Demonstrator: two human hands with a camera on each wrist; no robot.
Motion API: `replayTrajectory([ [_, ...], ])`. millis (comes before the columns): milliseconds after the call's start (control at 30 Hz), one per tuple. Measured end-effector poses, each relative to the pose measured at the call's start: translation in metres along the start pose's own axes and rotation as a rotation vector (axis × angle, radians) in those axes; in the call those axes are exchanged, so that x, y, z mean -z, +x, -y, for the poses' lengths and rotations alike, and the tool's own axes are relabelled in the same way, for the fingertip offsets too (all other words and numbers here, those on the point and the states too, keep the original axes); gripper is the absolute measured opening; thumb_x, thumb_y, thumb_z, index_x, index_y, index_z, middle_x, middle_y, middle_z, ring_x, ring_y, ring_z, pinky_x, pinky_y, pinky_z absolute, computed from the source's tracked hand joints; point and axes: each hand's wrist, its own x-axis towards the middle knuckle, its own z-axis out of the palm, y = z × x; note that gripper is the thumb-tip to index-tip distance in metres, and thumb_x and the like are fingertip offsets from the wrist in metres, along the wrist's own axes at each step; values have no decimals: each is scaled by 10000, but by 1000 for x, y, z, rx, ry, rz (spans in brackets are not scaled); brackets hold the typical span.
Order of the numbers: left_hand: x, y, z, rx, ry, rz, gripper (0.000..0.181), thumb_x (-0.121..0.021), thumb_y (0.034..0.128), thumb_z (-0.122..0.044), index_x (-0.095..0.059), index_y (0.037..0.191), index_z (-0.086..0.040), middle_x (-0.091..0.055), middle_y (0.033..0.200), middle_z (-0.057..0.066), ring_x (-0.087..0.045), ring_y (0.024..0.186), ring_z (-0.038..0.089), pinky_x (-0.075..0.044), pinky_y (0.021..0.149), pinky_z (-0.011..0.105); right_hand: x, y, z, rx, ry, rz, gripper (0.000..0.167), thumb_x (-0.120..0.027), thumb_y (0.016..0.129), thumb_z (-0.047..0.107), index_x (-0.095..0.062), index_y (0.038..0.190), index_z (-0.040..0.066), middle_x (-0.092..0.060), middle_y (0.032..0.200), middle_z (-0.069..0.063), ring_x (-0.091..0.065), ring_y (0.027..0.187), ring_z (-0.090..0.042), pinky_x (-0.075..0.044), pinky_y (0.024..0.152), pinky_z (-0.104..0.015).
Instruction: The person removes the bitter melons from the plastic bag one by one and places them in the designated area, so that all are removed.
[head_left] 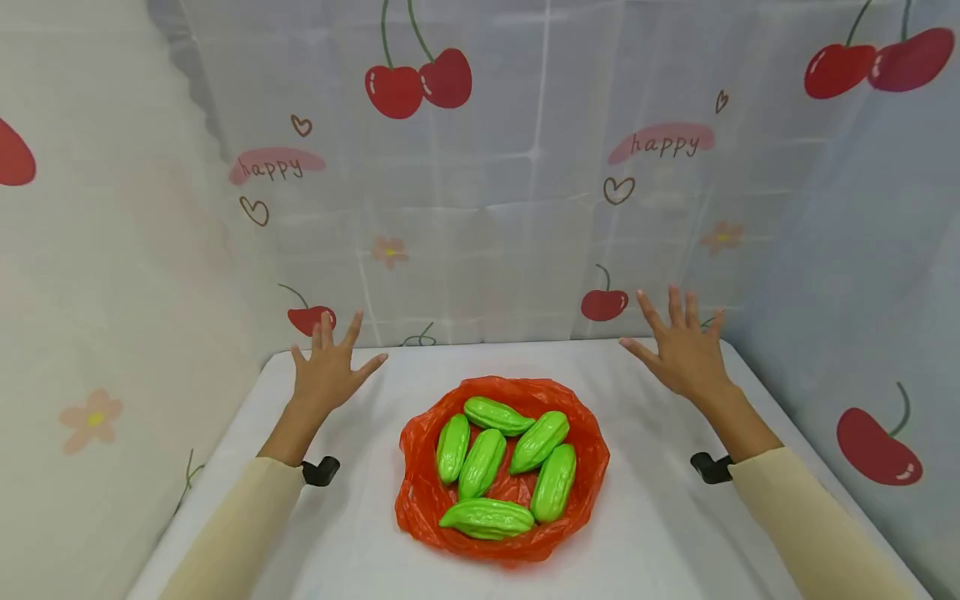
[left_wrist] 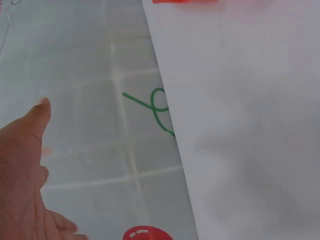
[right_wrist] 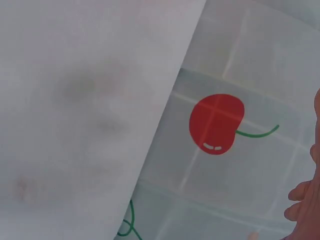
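Several bright green bitter melons (head_left: pixel 482 463) lie inside a crumpled red plastic bag (head_left: pixel 414 508), its rim spread wide in the middle of the white table. My left hand (head_left: pixel 324 379) is held up to the left of the bag, fingers spread and holding nothing. On the other side my right hand (head_left: pixel 686 358) is raised the same way, its fingers also spread. Neither hand touches the bag or the melons. In the left wrist view part of the left hand (left_wrist: pixel 22 165) shows at the edge; only a sliver of the right hand (right_wrist: pixel 307 200) appears in the right wrist view.
A white table (head_left: pixel 345 533) fills the lower middle. Curtains printed with cherries, hearts and flowers (head_left: pixel 487 250) stand behind it and along both sides. A black strap mount (head_left: pixel 321 472) sits at the left wrist, with a similar mount (head_left: pixel 711 468) at the right.
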Motion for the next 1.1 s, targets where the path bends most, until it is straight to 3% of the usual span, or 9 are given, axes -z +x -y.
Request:
replayTrajectory([
  [133, 2, -17, -7, 7, -101, 113, 880, -515, 964, -652, -167, 1639, -206, -307, 1547, 367, -471, 1288, 570, -430, 956, 740, 7, -12, 12, 27, 34, -23, 885, -586, 973, 529, -98, 1643, 219, -134, 1634, -310, -126, 1482, -536, -23, 1116, -768],
  [233, 1, -30, -11, 2, -163, 166, 852, -506, 971, -649, -199, 1634, -211, -374, 1511, 351, -546, 1216, 546, -536, 829, 676, 10, -20, 19, 43, 47, -41, 834, -611, 971, 494, -206, 1630, 181, -254, 1590, -330, -265, 1437, -538, -170, 1108, -761],
  [367, -4, -45, -17, -2, -233, 211, 827, -522, 974, -631, -215, 1632, -235, -406, 1506, 312, -543, 1248, 506, -534, 847, 671, 14, -31, 28, 58, 60, -45, 755, -623, 974, 476, -332, 1592, 154, -370, 1524, -343, -449, 1295, -573, -375, 1003, -742],
  [500, -12, -61, -24, 8, -310, 271, 816, -542, 967, -623, -205, 1632, -293, -425, 1519, 263, -512, 1300, 477, -502, 902, 689, 15, -42, 38, 74, 104, -26, 682, -625, 981, 460, -443, 1532, 101, -463, 1465, -329, -532, 1218, -557, -483, 881, -709],
  [833, -30, -93, -45, 2, -613, 364, 789, -632, 944, -566, -252, 1610, -381, -521, 1444, 180, -586, 1175, 343, -601, 805, 462, 12, -66, 62, 78, 270, -2, 634, -670, 973, 396, -488, 1508, 108, -580, 1392, -252, -561, 1248, -458, -504, 913, -655],
  [1100, -43, -103, -59, 68, -862, 453, 801, -718, 909, -490, -283, 1580, -454, -504, 1447, 132, -583, 1185, 339, -611, 790, 425, 3, -82, 80, 78, 441, 58, 571, -736, 938, 302, -561, 1444, 102, -682, 1259, -178, -676, 1044, -365, -597, 813, -535],
])
